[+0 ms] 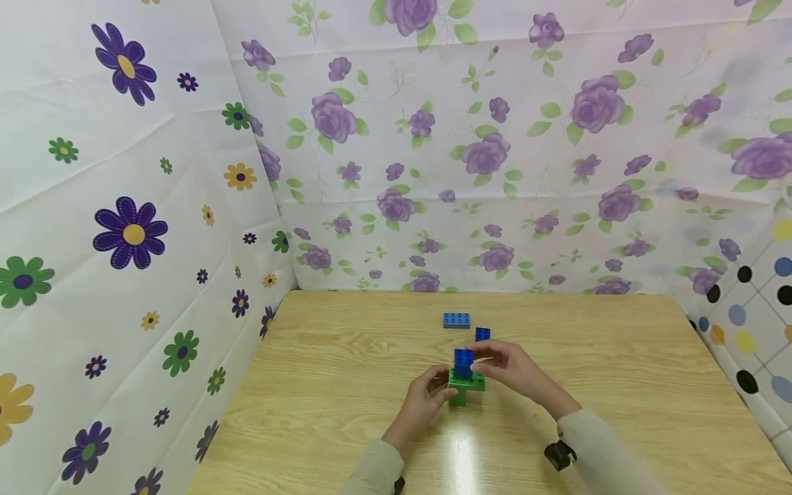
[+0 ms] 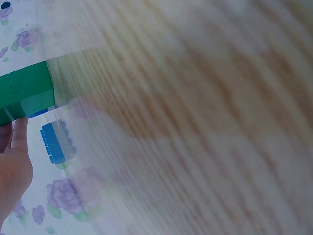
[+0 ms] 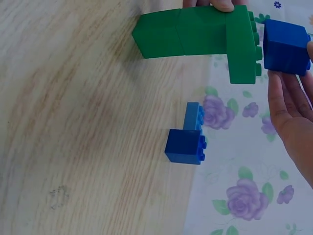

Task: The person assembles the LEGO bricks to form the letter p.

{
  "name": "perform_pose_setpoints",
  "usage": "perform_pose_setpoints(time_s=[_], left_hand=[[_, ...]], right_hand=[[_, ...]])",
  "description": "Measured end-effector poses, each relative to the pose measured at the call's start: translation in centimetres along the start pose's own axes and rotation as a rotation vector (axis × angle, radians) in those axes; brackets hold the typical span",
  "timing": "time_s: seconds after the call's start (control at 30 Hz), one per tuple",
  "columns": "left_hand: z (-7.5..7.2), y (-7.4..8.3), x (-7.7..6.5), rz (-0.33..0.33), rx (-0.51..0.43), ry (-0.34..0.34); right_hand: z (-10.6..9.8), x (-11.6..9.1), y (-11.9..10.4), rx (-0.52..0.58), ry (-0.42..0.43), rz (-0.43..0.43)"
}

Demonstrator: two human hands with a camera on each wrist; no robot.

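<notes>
A small tower of green building blocks [image 1: 458, 397] stands on the table, topped by a wider green block [image 3: 242, 54] with studs that juts out to one side. My left hand [image 1: 425, 397] grips the tower from its left side, thumb in front near the top. In my right hand [image 1: 512, 369] a dark blue block [image 3: 284, 47] is pinched between thumb and fingers. In the right wrist view it is over the top green block's studs, with a narrow gap between them. The left wrist view shows the tower's green side [image 2: 32, 88].
Behind the tower a second dark blue block [image 1: 482, 333] sits on the wooden table [image 1: 346, 357]. A flatter, lighter blue block [image 1: 456, 320] lies farther back and a little left. Flower-printed cloth [image 1: 396, 206] hangs along the table's back and sides.
</notes>
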State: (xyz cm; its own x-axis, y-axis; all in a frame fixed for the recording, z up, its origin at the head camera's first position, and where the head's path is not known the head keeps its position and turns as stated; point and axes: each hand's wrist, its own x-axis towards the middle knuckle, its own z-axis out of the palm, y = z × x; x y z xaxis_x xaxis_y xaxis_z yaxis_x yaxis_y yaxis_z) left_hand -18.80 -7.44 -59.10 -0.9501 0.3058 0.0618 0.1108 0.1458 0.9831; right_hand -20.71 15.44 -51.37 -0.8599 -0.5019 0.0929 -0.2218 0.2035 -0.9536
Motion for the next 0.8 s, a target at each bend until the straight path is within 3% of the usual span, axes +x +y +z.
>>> perform_pose_setpoints(time_s=[0.8], left_hand=[[0.0, 0.3, -0.1, -0.001, 0.007, -0.016]], right_hand=[[1.3, -0.1, 1.0, -0.039, -0.004, -0.059]])
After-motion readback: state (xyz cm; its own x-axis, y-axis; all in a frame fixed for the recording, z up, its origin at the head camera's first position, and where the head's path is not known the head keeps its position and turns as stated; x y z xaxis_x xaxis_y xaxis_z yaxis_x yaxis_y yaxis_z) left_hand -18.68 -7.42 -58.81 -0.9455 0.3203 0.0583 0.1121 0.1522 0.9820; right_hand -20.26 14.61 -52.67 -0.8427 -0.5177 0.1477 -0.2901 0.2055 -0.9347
